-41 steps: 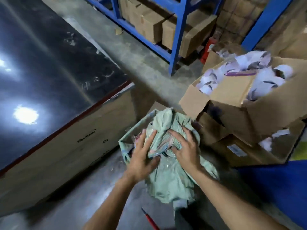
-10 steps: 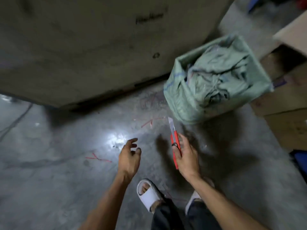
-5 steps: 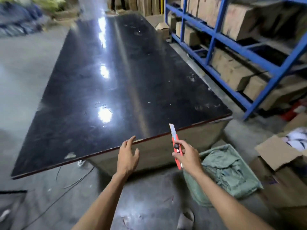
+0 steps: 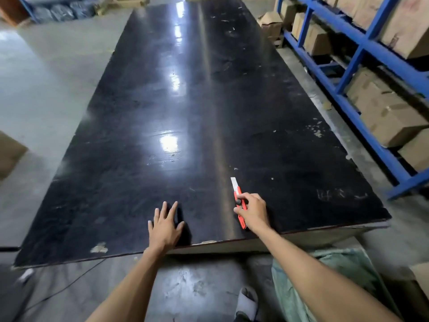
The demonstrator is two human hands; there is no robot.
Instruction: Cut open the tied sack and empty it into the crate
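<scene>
Person has risen from the sack (image 4: 343, 270); right hand (image 4: 251, 211) now grips the cutter (image 4: 239, 202) over the worktop (image 4: 209, 112), left hand (image 4: 166, 227) flat, fingers spread. Cutting appears finished.

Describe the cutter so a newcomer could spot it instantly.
Find the big glossy black tabletop filling the middle of the view. Near its front edge, the right hand grips a slim red utility knife, pale blade extended; it is the only red thing there.
</scene>
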